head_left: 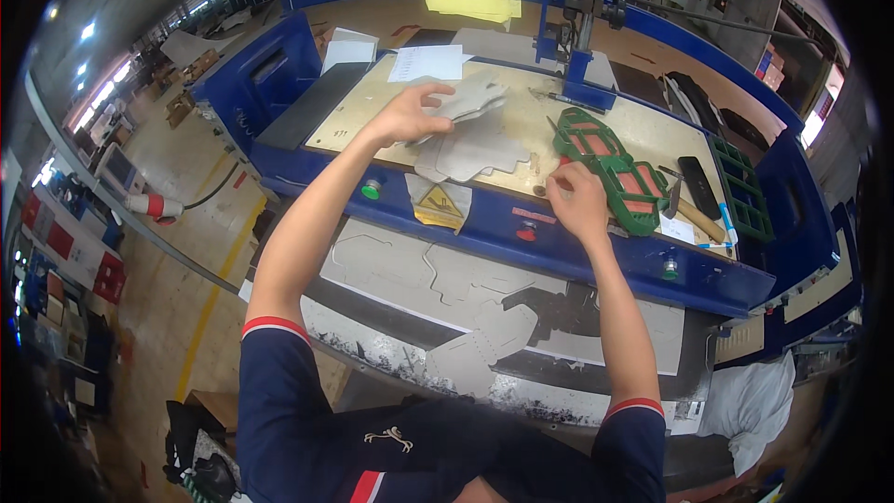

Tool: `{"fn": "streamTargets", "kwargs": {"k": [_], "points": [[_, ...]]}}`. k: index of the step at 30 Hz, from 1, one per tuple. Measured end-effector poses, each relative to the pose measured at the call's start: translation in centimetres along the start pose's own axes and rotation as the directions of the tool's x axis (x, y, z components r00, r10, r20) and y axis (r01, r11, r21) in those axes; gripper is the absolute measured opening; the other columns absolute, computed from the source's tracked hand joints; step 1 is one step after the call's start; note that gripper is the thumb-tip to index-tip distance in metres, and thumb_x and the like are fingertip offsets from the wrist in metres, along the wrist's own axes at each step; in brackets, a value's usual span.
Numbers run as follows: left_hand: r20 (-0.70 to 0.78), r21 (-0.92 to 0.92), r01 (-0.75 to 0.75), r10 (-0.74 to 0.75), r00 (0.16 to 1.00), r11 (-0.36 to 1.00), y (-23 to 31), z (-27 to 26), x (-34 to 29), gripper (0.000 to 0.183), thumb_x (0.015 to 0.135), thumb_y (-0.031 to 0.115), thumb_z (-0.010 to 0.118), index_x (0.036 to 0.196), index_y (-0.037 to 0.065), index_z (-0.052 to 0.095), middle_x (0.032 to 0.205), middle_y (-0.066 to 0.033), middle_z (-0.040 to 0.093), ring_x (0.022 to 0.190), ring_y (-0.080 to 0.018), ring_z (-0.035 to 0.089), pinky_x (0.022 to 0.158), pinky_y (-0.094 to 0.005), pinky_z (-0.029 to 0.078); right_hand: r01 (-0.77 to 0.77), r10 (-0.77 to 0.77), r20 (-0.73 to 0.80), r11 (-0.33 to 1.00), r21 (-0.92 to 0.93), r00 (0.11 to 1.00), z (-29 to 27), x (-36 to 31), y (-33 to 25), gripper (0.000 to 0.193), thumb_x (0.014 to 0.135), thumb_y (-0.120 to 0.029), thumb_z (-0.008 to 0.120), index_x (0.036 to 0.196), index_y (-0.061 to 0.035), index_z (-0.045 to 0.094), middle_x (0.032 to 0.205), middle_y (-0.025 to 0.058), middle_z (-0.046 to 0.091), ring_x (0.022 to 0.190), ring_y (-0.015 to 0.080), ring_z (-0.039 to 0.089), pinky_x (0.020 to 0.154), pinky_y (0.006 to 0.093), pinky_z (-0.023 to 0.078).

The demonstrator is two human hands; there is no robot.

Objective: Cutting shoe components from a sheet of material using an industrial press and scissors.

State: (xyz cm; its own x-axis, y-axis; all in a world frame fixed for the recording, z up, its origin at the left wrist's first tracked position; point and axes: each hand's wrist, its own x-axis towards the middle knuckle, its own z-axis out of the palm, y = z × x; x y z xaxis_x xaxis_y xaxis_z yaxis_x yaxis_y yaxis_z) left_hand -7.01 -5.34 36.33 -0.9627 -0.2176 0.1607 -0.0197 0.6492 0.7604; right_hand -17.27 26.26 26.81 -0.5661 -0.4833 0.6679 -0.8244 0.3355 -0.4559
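Observation:
My left hand is over the pale work board, its thumb and fingers spread apart in a C. Just right of its fingertips is a tilted bundle of thin grey cut pieces, slightly blurred. Beneath it, more flat grey cut pieces with notched edges lie on the board. My right hand is at the board's front edge with thumb and fingers pinched together; what they hold, if anything, is hidden. Right beside it rests a green cutting die with reddish pads inside.
A blue machine beam with buttons runs across the front. Nearer me, a grey sheet with cut outlines and a loose cut piece lies on the bed. At right are a hammer, a phone and green grid frames.

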Motion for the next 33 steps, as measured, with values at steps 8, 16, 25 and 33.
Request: {"fn": "streamTargets", "kwargs": {"k": [8,16,25,33], "points": [[0.066,0.123,-0.01,0.002,0.998,0.992,-1.0,1.8,-1.4,0.072,0.068,0.026,0.084,0.133,0.013,0.055,0.131,-0.0213,0.056,0.124,-0.0299,0.053,0.104,-0.0413,0.041,-0.014,0.013,-0.008,1.0,-0.006,1.0,-0.2,0.0,-0.3,0.012,0.081,-0.019,0.067,0.08,-0.0072,0.068,0.087,0.0072,0.064,0.084,0.0285,0.062,0.077,0.0373,0.045],[0.261,0.349,-0.098,0.004,0.965,0.932,-1.2,2.3,-2.1,0.09,0.061,0.037,0.088,0.139,0.016,0.048,0.14,-0.0193,0.048,0.128,-0.0324,0.048,0.109,-0.0418,0.038,-0.029,0.029,-0.013,0.999,-0.019,0.999,0.2,0.1,-0.6,0.012,0.081,-0.019,0.067,0.08,-0.0078,0.069,0.088,0.0064,0.064,0.082,0.0283,0.061,0.075,0.037,0.046],[0.392,0.501,-0.213,-0.001,0.92,0.839,0.7,0.0,-2.4,0.082,0.064,0.02,0.083,0.139,0.018,0.05,0.131,-0.02,0.057,0.117,-0.0332,0.058,0.103,-0.0403,0.044,-0.024,0.024,-0.011,0.999,-0.037,1.0,-0.1,0.0,-0.2,0.013,0.081,-0.02,0.067,0.08,-0.0073,0.069,0.089,0.0067,0.065,0.082,0.0298,0.061,0.076,0.0374,0.046],[0.137,0.306,-0.265,0.234,0.963,0.914,0.8,-3.4,-1.6,0.058,0.073,0.029,0.077,0.126,0.01,0.06,0.116,-0.0198,0.066,0.11,-0.0304,0.062,0.096,-0.0363,0.047,0.3,-0.356,-0.102,0.884,-0.358,0.929,0.3,-0.2,-2.3,0.018,0.08,-0.019,0.067,0.093,-0.0071,0.066,0.098,0.0068,0.062,0.096,0.027,0.057,0.091,0.0426,0.039]]}}
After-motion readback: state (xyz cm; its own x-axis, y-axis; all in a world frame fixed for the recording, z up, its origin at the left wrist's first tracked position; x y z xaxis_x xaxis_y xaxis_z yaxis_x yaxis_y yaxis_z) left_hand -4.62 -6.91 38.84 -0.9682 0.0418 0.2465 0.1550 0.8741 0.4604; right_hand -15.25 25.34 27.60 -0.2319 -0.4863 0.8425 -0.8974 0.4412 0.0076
